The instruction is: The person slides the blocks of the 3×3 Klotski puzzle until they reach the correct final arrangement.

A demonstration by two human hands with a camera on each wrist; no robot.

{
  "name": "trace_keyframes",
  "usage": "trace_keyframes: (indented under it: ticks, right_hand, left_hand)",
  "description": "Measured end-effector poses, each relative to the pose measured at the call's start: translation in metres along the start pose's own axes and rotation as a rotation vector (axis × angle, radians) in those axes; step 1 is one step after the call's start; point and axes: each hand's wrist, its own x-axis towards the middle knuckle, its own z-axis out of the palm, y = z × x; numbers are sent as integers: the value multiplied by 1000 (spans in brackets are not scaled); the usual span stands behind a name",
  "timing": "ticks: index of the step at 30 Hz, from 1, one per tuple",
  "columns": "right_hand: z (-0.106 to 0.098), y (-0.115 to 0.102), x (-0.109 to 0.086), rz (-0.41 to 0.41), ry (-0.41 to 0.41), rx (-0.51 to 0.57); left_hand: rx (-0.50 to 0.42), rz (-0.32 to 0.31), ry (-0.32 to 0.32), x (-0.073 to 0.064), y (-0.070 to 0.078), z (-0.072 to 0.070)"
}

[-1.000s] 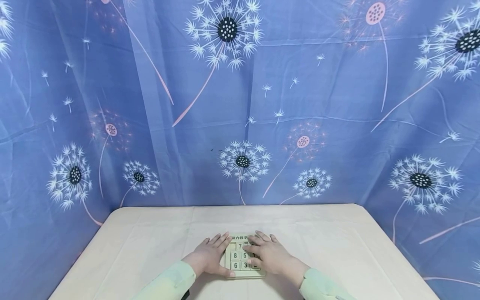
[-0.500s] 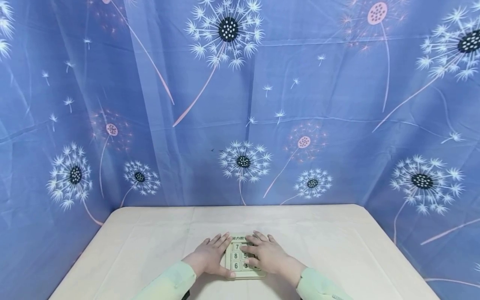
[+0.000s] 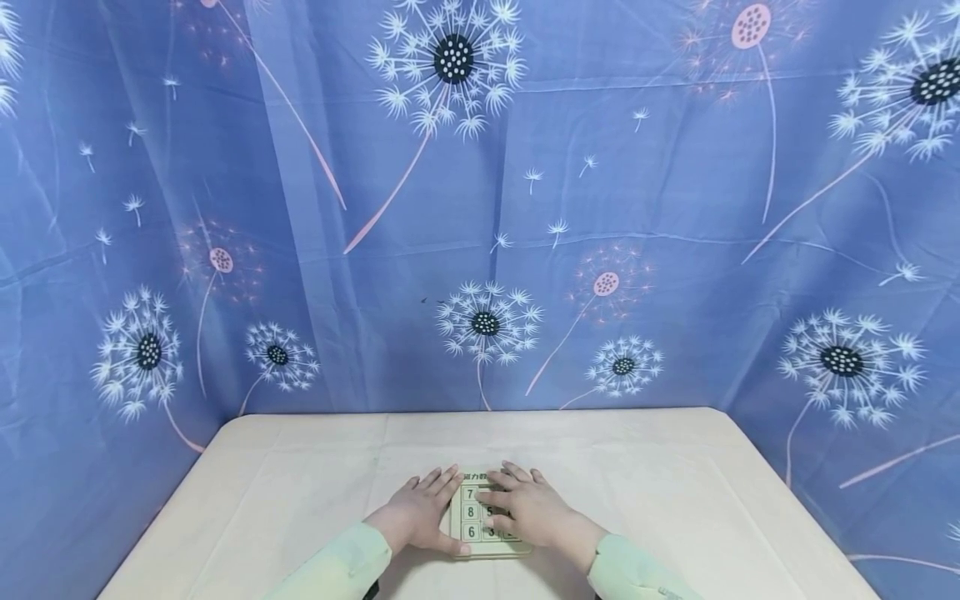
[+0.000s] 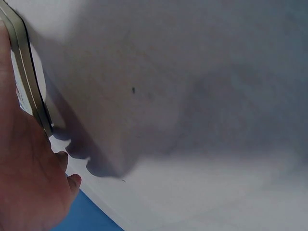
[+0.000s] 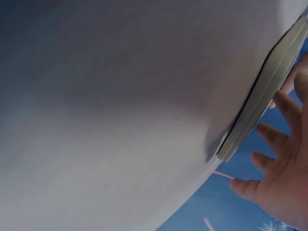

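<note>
A pale green sliding number puzzle (image 3: pixel 495 551) lies flat on the table between the two hands. My left hand (image 3: pixel 420 510) rests along its left side, thumb at the lower left corner, straight fingertips by the upper left one. Spread over the puzzle's right part, my right hand (image 3: pixel 536 510) covers several tiles. One of its fingertips is right beside the 7 tile (image 3: pixel 469 493), which sits at the top left. Below it show the 8 tile (image 3: pixel 470 512) and the 6 tile (image 3: pixel 471 532). Both wrist views show the puzzle's side edge (image 4: pixel 30 72) beside the hand.
A cream cloth covers the table (image 3: pixel 300 467), whose far corners are rounded. Blue curtains (image 3: pixel 390 333) with a dandelion print stand right behind it and along both sides. Light green sleeves (image 3: pixel 337 562) cover the forearms.
The 7 tile has slid left along the top row into the corner. My right hand has shifted slightly left with it. The left hand has stayed in place.
</note>
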Motion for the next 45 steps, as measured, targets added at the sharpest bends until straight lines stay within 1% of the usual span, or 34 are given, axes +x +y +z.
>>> trace_keyframes:
  ticks: [6, 12, 20, 27, 35, 45]
  right_hand:
    - [1, 0, 2, 2, 13, 4]
    - [0, 5, 2, -17, 23, 7]
    - [-8, 20, -6, -7, 33, 51]
    - [-9, 33, -13, -32, 60, 18]
    - [-15, 40, -26, -33, 47, -2]
    - [-10, 44, -31, -28, 53, 2]
  left_hand:
    - [-4, 4, 5, -1, -1, 1]
    - [-9, 4, -1, 2, -2, 2]
    - [-36, -13, -21, 5, -2, 3]
    - [-48, -17, -22, 6, -3, 5]
    - [-46, -13, -9, 6, -2, 6]
    - [-54, -12, -8, 3, -1, 2]
